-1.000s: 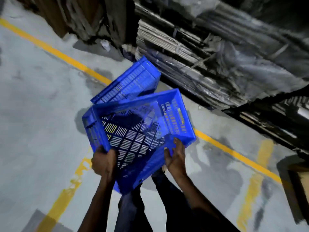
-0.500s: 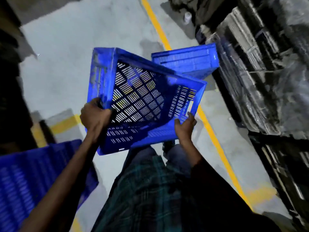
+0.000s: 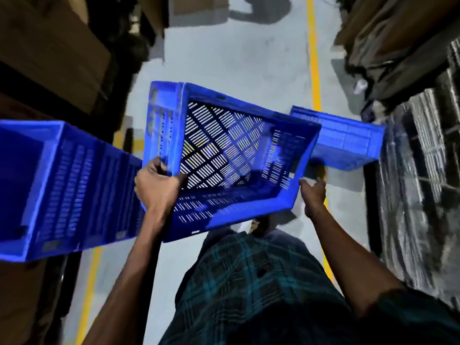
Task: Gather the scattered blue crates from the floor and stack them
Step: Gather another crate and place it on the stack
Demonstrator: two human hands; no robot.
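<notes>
Mid-frame, the left hand (image 3: 155,186) and right hand (image 3: 312,195) each clamp a near corner of the carried crate (image 3: 224,155), tilted above the floor (image 3: 224,53). This looks like the carry step; next it must be levelled over the crate at left (image 3: 62,185) and nested squarely.

Your two arms reach out.
Your left hand (image 3: 156,188) grips tight; your right hand (image 3: 314,195) curls its fingers too.

Open grey floor (image 3: 224,51) runs ahead down the aisle. Cardboard stacks (image 3: 49,46) wall its left edge, wrapped bundles (image 3: 418,170) its right. A blue crate (image 3: 348,140) juts from the right, another crate (image 3: 62,190) crowds the left.
</notes>
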